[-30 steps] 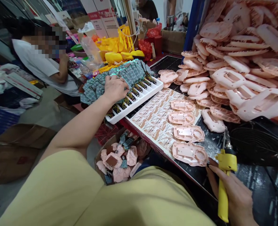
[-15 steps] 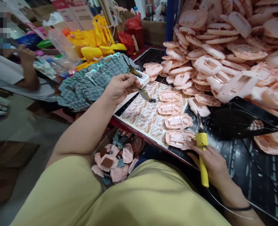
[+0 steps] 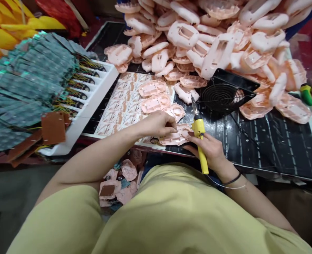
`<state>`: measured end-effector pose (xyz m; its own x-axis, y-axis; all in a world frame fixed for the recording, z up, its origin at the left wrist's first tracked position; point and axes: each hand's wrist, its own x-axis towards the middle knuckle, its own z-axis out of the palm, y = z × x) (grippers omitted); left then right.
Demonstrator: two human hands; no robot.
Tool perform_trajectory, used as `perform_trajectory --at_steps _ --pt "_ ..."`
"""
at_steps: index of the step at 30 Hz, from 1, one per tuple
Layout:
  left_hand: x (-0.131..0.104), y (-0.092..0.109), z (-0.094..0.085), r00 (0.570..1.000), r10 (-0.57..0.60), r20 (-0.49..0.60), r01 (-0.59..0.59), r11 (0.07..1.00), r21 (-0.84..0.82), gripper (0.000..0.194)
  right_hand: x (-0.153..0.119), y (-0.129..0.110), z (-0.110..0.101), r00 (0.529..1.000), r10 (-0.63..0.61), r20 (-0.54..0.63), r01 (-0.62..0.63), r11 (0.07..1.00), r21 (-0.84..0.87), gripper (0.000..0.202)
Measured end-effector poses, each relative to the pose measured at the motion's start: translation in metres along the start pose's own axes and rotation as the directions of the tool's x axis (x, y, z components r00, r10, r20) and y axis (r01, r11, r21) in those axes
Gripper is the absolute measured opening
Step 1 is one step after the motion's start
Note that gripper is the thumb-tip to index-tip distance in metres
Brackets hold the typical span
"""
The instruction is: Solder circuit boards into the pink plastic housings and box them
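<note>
The hollow pink plastic shell (image 3: pixel 181 134) lay at the glossy bench (image 3: pixel 251 150)'s near edge, my left hand (image 3: pixel 159 125) bunched over it; remotely, I couldn't tell what it pinched. My right hand (image 3: pixel 210 150) gripped the smooth yellow soldering gun (image 3: pixel 199 127). The slotted white tray (image 3: pixel 88 113) sat at ten o'clock.

yellow soldering gun (image 3: pixel 199 127): held, tip pointing away | pink toy shell (image 3: pixel 183 133): hollow side up, tabletop (image 3: pixel 240 141) edge | dark round speaker (image 3: pixel 154 140): beside shell

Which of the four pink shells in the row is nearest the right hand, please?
The shell at the row's near end, lowest in the picture; the other three lie beyond.
</note>
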<state>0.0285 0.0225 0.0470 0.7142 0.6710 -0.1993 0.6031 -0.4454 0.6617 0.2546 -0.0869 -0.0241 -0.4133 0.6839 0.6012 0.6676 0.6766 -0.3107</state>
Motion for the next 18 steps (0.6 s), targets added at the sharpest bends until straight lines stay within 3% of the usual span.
perform_trajectory --at_steps 4,10,14,18 --pt "0.000 0.003 0.012 1.000 0.031 0.005 -0.031 0.976 0.216 0.016 -0.002 0.004 -0.006 1.000 0.026 -0.015 -0.026 1.000 -0.008 0.039" --pt "-0.005 0.006 0.015 0.999 0.021 -0.036 -0.013 0.974 0.225 0.015 0.003 0.004 -0.003 0.998 -0.040 0.046 0.041 0.999 -0.012 0.023" --pt "-0.009 0.004 0.017 0.998 0.046 -0.042 -0.035 0.974 0.224 0.012 0.003 -0.004 -0.009 0.997 0.009 -0.072 -0.005 0.998 0.061 0.022" --pt "-0.012 0.001 0.020 0.997 0.024 -0.071 -0.011 0.985 0.172 0.009 0.000 -0.007 -0.033 0.986 0.034 -0.163 -0.020 0.996 0.088 0.025"
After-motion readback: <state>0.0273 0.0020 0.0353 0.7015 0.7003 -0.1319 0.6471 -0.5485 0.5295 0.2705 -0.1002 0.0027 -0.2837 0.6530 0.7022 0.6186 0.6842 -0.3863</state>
